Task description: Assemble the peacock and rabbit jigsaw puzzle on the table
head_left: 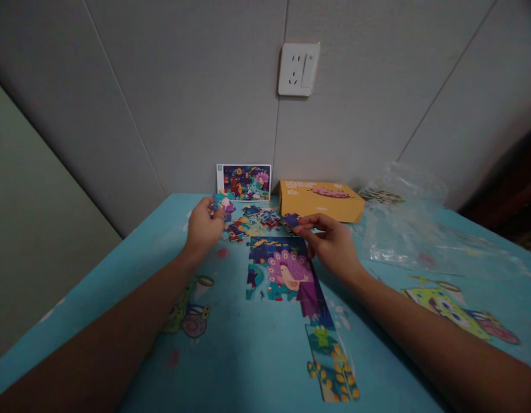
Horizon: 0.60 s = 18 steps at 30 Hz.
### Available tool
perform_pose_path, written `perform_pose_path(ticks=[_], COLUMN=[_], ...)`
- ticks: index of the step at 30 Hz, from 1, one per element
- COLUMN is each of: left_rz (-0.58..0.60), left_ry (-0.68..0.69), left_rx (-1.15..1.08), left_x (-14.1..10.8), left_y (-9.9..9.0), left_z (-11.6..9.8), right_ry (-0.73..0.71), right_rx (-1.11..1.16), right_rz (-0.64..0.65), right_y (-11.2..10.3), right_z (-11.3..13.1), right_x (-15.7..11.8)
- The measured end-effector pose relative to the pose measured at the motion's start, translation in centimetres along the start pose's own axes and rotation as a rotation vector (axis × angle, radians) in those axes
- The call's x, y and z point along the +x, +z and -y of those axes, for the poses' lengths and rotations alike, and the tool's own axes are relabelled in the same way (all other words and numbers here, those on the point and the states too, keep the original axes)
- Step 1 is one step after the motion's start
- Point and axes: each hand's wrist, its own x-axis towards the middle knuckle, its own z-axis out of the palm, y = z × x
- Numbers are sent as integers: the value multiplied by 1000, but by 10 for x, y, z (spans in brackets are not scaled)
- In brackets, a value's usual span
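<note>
My left hand point(205, 225) pinches one or more colourful jigsaw pieces point(223, 202) in front of the picture card. Between the fingertips of my right hand point(329, 236) is a dark blue jigsaw piece point(291, 221), held over the right side of the loose pile. That pile of jigsaw pieces point(243, 227) lies between both hands. Just below it is the partly joined puzzle point(286, 275), with a pink peacock in its upper block. A strip runs down from its right side, past a green frog to yellow plants point(342, 373).
A picture card point(247, 182) leans on the wall beside a yellow box point(321, 202). Clear plastic bags point(420, 241) spread over the right of the blue tablecloth point(248, 355), with more pieces point(381, 196) near them. A socket point(298, 69) is on the wall.
</note>
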Motion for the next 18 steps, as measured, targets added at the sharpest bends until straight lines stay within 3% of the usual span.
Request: perform_pose_path(ticks=[3,5,8,12,18], left_rz=[-144,-172,-155,-127,9], left_ry=[-6,3,-19,-80,-156], left_rx=[72,144,244,340,465], left_x=[9,11,13,17,17], left_y=[-8,-12,-16,-17,-14], left_z=[6,6,6,9,15], right_ry=[69,94,84,-15,-83], right_rx=[59,88,61,-134,-273], right_rz=[7,-1,-52,-207,-156], right_y=[-1,-2,-5,-9,-8], right_z=[4,8,13,10,2], right_x=[2,3,3,2,1])
